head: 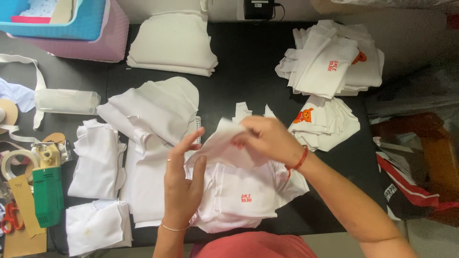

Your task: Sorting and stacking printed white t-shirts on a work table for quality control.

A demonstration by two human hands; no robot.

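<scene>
The left hand [184, 184] lies flat with spread fingers on the white cloth pile [239, 191] on the black table [248, 76]; the right hand [267, 138] pinches a white cloth piece [215, 143] just above that pile; a green tool [47, 195] sits far left of it.

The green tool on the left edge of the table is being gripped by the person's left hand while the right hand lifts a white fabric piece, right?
Not quite. The head view shows the green tool lying untouched; the left hand rests on the white fabric piece instead. The right hand does lift that fabric.
</scene>
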